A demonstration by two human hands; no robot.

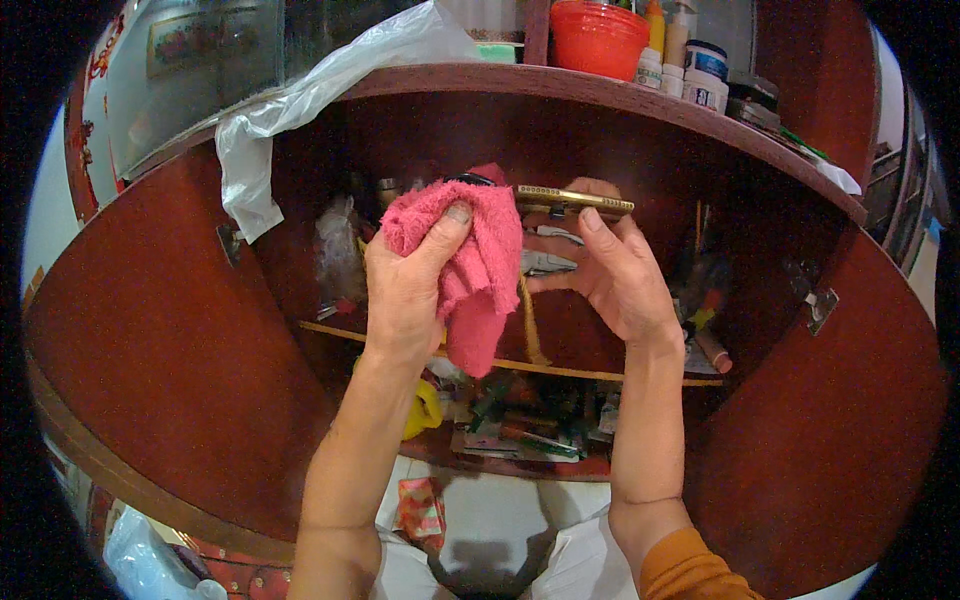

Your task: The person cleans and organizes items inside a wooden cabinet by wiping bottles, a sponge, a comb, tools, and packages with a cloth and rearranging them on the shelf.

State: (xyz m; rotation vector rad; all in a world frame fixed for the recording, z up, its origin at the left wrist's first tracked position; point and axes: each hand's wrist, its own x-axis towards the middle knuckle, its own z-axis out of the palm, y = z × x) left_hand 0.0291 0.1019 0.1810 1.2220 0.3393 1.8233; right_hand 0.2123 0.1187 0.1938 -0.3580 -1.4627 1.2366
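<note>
My left hand (412, 277) grips a bunched pink terry cloth (484, 262), thumb on top, with a dark object partly showing behind the cloth's upper edge. Just to the right, my right hand (619, 270) holds a thin gold-coloured device (576, 199), seen edge-on, with rows of small holes and a port in its edge; it looks like a mobile phone. The thumb lies against its near edge and the other fingers are spread behind and below. The device's left end meets or nearly meets the cloth. Its faces are hidden from view.
An open dark red wooden cabinet (172, 360) surrounds my hands, with cluttered shelves inside. On its top (450, 75) stand a red tub (600, 37), several small bottles and jars, and a white plastic bag (251, 165) hanging over the edge. A yellow object (424, 409) lies low inside.
</note>
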